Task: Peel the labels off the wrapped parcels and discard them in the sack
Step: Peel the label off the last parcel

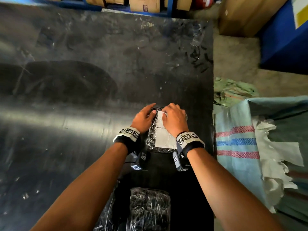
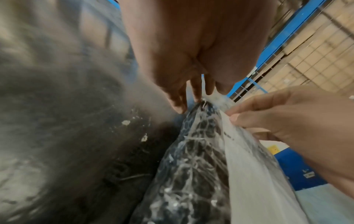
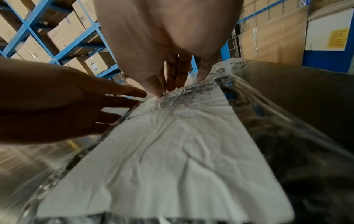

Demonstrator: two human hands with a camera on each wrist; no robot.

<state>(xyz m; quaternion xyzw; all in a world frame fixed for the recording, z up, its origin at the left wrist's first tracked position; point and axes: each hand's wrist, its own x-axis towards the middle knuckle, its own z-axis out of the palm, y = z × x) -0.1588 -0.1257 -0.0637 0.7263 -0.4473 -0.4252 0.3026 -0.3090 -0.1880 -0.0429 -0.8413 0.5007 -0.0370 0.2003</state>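
Note:
A parcel (image 1: 152,137) in black wrap and clear film lies on the dark table (image 1: 83,114), with a crumpled white label (image 1: 164,137) on its top. My left hand (image 1: 152,109) rests against the parcel's far left side with straight, spread fingers (image 3: 122,98). My right hand (image 1: 165,112) lies over the label's far end. In the left wrist view its thumb and forefinger (image 2: 234,116) pinch the label's (image 2: 249,174) far left corner. The label (image 3: 162,159) otherwise lies flat under the film. A second wrapped parcel (image 1: 150,209) sits near my body, between my forearms.
A woven blue sack (image 1: 236,139) with red and blue stripes stands open at the table's right edge, with torn white labels (image 1: 276,155) inside. Green cloth (image 1: 233,90) lies on the floor beyond it. Cardboard boxes (image 1: 143,5) on blue racking line the far side.

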